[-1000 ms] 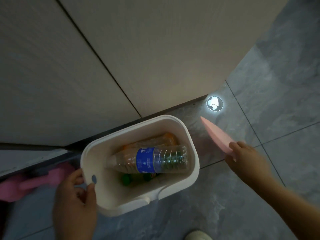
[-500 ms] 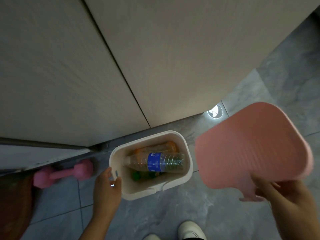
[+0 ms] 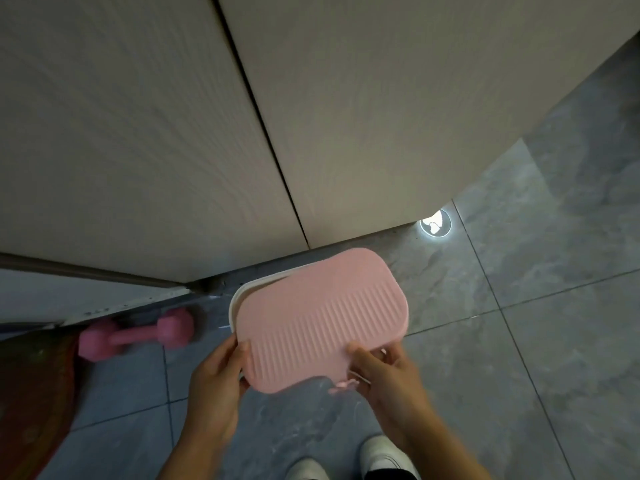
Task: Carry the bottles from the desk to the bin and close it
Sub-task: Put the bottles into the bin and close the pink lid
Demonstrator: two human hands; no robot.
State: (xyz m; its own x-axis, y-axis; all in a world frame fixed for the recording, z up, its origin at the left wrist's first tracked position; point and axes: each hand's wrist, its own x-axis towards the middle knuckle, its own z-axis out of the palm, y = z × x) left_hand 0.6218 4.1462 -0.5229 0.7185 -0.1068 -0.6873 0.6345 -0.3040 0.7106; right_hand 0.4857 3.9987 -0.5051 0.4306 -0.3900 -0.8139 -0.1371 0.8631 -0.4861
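A pink ribbed lid [image 3: 320,318] lies over the white bin [image 3: 235,299] on the grey tiled floor, shifted slightly so that only the bin's far-left rim shows. The bottles inside are hidden under the lid. My left hand [image 3: 216,379] grips the lid's near-left edge, thumb on top. My right hand [image 3: 384,375] holds the near-right edge beside a small pink tab [image 3: 343,385].
A pink dumbbell [image 3: 135,336] lies on the floor left of the bin. Beige cabinet doors [image 3: 207,133] rise right behind the bin. A small round glowing light [image 3: 435,224] sits on the floor at the cabinet's corner. My white shoes [image 3: 384,457] stand below.
My right hand brought the pink lid from the right down over the bin. My left hand left the bin's rim and took the lid's left edge. The bottles are now covered.
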